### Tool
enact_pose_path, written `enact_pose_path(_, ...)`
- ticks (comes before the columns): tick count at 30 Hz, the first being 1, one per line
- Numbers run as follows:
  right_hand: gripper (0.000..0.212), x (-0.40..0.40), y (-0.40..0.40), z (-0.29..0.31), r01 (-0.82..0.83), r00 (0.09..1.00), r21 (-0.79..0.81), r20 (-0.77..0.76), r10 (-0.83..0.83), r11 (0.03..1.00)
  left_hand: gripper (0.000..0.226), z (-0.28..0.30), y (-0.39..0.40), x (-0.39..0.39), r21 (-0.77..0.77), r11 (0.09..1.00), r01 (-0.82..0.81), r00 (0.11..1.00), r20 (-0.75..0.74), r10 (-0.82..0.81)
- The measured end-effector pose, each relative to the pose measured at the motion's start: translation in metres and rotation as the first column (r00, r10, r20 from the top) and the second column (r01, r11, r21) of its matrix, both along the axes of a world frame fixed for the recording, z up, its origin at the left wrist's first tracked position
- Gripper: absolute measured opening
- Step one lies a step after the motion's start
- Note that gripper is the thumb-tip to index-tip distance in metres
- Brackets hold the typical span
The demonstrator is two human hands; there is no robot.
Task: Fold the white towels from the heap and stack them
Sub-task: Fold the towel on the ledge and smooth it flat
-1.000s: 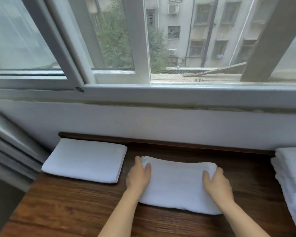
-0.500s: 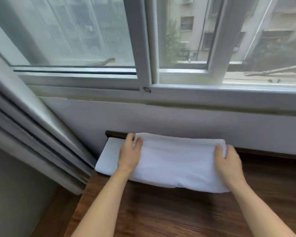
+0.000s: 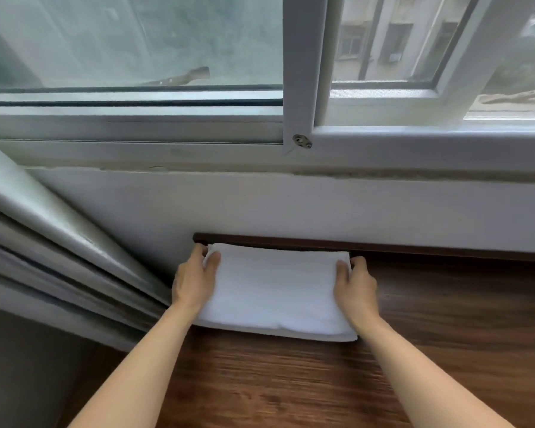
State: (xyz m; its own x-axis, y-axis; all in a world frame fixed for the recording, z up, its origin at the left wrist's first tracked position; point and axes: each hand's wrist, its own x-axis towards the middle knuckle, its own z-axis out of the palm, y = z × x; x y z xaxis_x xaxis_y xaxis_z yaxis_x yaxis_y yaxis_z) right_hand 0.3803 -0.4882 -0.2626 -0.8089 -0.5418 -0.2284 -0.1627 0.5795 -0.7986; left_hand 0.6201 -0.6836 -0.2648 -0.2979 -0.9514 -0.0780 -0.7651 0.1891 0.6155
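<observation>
1. Folded towel [image 3: 275,291]: a white rectangle at the back left corner of the wooden table [image 3: 291,381], its far edge close to the raised back rail under the window. A second white edge shows along its near side, so it appears to lie on another folded towel; the lower one is almost wholly hidden.
2. Left hand [image 3: 192,282]: grips the towel's left end, thumb on top, fingers curled round the far corner.
3. Right hand [image 3: 357,291]: grips the right end in the same way, thumb on the top face, fingers wrapped over the edge.
4. Handling, as a judgement: light, soft and limp. Held by one point it would sag and the folds would open. Best taken at both short ends together, as here, or carried flat from beneath. Not slippery, not fragile.
5. Count: one folded towel plainly seen; probably one more under it. Two hands. One table. The heap is out of view.
</observation>
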Motion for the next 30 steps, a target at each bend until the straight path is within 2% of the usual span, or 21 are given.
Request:
enact_pose_path(6, 0.023, 0.001, 0.0, -0.002, 0.03, 0.996, 0.045, -0.08, -0.027, 0.999, 0.038, -0.004, 0.0, -0.003, -0.112, 0.994, 0.003, 0.997, 0.078, 0.006)
enact_pose_path(8, 0.021, 0.005, -0.001, -0.005, 0.025, 0.993, 0.081, -0.116, -0.016, 0.996, 0.043, -0.007, 0.003, -0.005, -0.148, 0.989, -0.005, 0.988, 0.152, 0.028)
enact_pose_path(10, 0.022, 0.008, -0.001, -0.007, 0.03, 0.975, 0.181, -0.221, 0.01, 0.983, 0.045, -0.006, 0.006, -0.009, -0.213, 0.977, -0.029, 0.961, 0.262, 0.086)
enact_pose_path(13, 0.031, 0.012, -0.007, -0.005, 0.08, 0.838, 0.292, -0.538, 0.094, 0.953, 0.039, -0.001, 0.015, -0.022, -0.397, 0.916, 0.063, 0.936, 0.343, 0.084)
enact_pose_path(15, 0.035, 0.028, -0.018, -0.004, -0.037, 0.71, 0.226, -0.68, 0.185, 0.973, 0.039, -0.003, 0.032, -0.04, -0.51, 0.821, 0.256, 0.949, 0.293, -0.114)
enact_pose_path(17, 0.041, 0.054, -0.027, -0.014, -0.309, 0.601, 0.213, -0.711, 0.364, 0.927, 0.043, -0.011, 0.057, -0.059, -0.443, 0.741, 0.504, 0.863, 0.301, -0.407)
enact_pose_path(19, 0.057, 0.072, -0.028, -0.029, -0.45, 0.558, 0.319, -0.629, 0.542, 0.834, 0.059, -0.021, 0.075, -0.066, -0.256, 0.732, 0.631, 0.767, 0.349, -0.539)
enact_pose_path(22, 0.064, 0.065, -0.022, -0.042, -0.442, 0.565, 0.428, -0.551, 0.615, 0.789, 0.068, -0.031, 0.068, -0.06, -0.167, 0.767, 0.62, 0.745, 0.434, -0.508)
enact_pose_path(25, 0.071, 0.054, -0.016, -0.044, -0.416, 0.603, 0.461, -0.505, 0.617, 0.784, 0.081, -0.032, 0.057, -0.05, -0.108, 0.816, 0.568, 0.737, 0.507, -0.446)
enact_pose_path(30, 0.079, 0.034, 0.0, -0.04, -0.337, 0.673, 0.486, -0.474, 0.568, 0.806, 0.101, -0.03, 0.039, -0.023, -0.102, 0.896, 0.432, 0.804, 0.493, -0.331)
